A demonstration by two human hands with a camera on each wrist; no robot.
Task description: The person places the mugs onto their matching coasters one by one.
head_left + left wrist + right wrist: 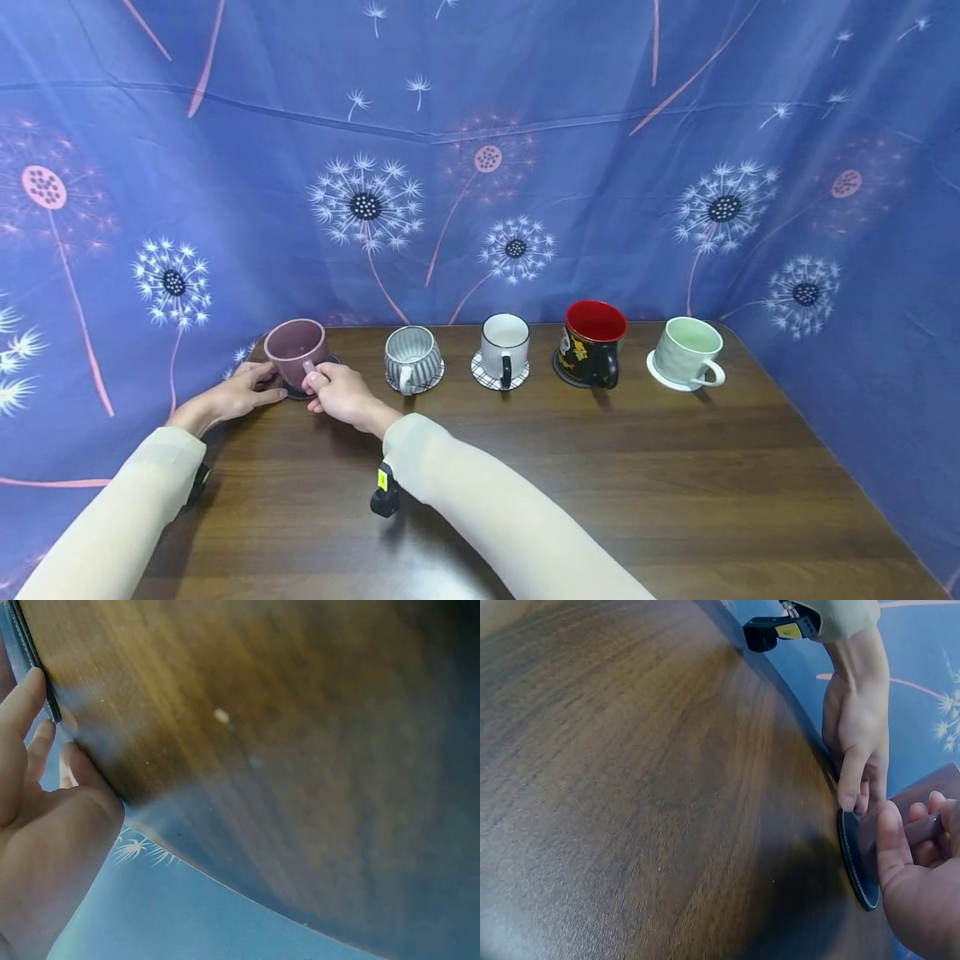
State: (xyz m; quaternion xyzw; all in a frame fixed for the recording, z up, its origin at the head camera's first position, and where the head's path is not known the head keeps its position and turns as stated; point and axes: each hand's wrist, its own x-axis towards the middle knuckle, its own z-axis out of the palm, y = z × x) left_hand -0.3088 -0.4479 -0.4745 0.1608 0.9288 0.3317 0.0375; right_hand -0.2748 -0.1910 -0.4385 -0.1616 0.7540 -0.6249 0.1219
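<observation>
At the left end of the table, a mauve mug stands over a dark round coaster with a stitched rim. My right hand grips the mug's handle, thumb on top and fingers curled round it; the right wrist view shows this hand too. From the left, my left hand reaches in with extended fingers, their tips at the coaster's edge. In the left wrist view, the thumb of this hand meets the dark rim. The mug hides most of the coaster in the head view.
Rightward in a row, each on a coaster, stand a grey ribbed cup, a white mug with a black handle, a black mug with red inside and a pale green cup. A blue dandelion-print cloth hangs behind the wooden table.
</observation>
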